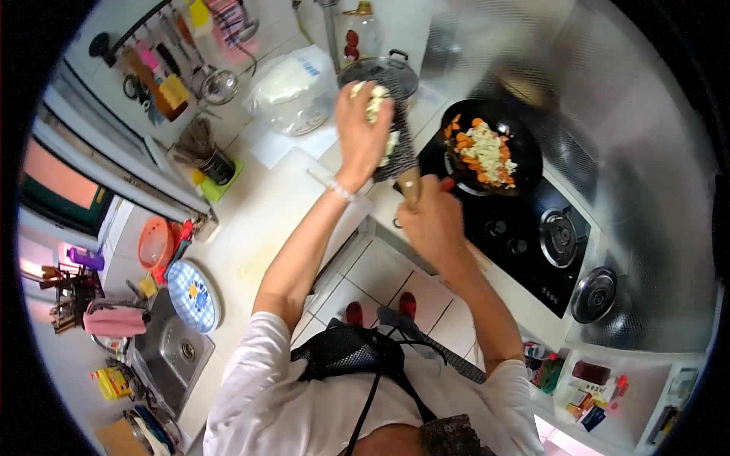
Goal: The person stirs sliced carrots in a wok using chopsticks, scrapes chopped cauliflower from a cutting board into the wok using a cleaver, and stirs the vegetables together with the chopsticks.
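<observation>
My right hand (435,222) is closed around the wooden handle of a cleaver (403,137), whose broad dark textured blade points away from me. On the blade lie pale chopped vegetable pieces (372,105). The curled fingers of my left hand (362,133) press over these pieces against the blade's left side. To the right, a black wok (526,156) sits on the stove with orange carrot pieces (465,140) and more pale chopped pieces in it. The cleaver is left of the wok, apart from the food inside.
Behind the cleaver stands a lidded pot (407,72), beside a plastic bag (293,87). The black gas stove (517,235) has a second burner near me. A checked plate (194,296) lies by the sink (171,349). Utensils (220,86) hang on the back-left wall.
</observation>
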Action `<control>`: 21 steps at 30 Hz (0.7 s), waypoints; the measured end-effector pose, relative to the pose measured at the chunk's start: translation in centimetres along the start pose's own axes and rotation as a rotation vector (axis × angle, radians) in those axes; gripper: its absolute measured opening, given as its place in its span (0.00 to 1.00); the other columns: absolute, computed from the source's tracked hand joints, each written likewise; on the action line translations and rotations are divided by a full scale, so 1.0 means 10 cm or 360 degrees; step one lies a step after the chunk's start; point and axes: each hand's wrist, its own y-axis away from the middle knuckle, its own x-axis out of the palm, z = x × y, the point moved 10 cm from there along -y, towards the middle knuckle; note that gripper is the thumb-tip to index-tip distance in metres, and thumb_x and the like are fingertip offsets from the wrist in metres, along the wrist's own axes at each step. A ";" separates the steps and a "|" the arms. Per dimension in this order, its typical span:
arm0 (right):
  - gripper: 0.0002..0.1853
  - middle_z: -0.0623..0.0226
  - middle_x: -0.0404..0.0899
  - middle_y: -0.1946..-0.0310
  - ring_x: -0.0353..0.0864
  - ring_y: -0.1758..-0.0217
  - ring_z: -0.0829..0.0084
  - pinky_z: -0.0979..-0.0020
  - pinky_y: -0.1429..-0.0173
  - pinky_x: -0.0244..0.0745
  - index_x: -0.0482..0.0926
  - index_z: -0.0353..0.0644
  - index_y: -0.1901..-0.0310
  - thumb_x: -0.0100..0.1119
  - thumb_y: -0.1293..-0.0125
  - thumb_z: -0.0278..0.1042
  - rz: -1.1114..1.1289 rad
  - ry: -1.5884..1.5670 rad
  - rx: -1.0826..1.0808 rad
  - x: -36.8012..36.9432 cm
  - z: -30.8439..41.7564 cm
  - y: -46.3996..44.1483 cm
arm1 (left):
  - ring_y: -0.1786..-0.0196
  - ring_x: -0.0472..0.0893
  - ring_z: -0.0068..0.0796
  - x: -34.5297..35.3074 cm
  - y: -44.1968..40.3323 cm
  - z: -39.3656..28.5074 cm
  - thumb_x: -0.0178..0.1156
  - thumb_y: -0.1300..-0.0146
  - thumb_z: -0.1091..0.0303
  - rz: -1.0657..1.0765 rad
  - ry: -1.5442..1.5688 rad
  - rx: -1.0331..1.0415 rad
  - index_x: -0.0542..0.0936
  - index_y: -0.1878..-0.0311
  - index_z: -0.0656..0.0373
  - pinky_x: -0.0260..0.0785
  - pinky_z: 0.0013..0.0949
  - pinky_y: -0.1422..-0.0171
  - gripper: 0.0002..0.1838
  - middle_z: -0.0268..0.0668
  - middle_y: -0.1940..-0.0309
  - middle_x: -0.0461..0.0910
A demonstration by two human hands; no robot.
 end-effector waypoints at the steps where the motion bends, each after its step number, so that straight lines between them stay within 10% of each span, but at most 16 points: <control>1: 0.15 0.47 0.79 0.74 0.81 0.68 0.47 0.54 0.62 0.75 0.67 0.33 0.63 0.59 0.47 0.32 -0.0074 -0.0007 0.0114 -0.23 -0.23 -0.04 | 0.41 0.67 0.53 0.30 -0.05 -0.17 0.60 0.40 0.60 -0.0010 0.0023 0.0060 0.76 0.47 0.64 0.59 0.46 0.35 0.21 0.54 0.44 0.68; 12: 0.12 0.45 0.78 0.79 0.80 0.73 0.48 0.55 0.68 0.75 0.67 0.32 0.68 0.59 0.48 0.28 -0.0283 0.0620 0.0209 -1.68 -1.96 -0.35 | 0.43 0.68 0.51 3.04 0.15 -0.83 0.55 0.37 0.61 0.0200 0.0475 -0.0062 0.74 0.46 0.64 0.60 0.44 0.37 0.21 0.51 0.47 0.69; 21: 0.12 0.49 0.79 0.79 0.81 0.75 0.52 0.57 0.70 0.76 0.68 0.33 0.67 0.60 0.47 0.29 -0.0319 0.0816 0.0416 -1.79 -2.73 -0.51 | 0.34 0.63 0.51 3.75 0.53 -0.16 0.54 0.38 0.51 0.0707 -0.0269 -0.0066 0.80 0.50 0.61 0.53 0.56 0.33 0.23 0.48 0.41 0.71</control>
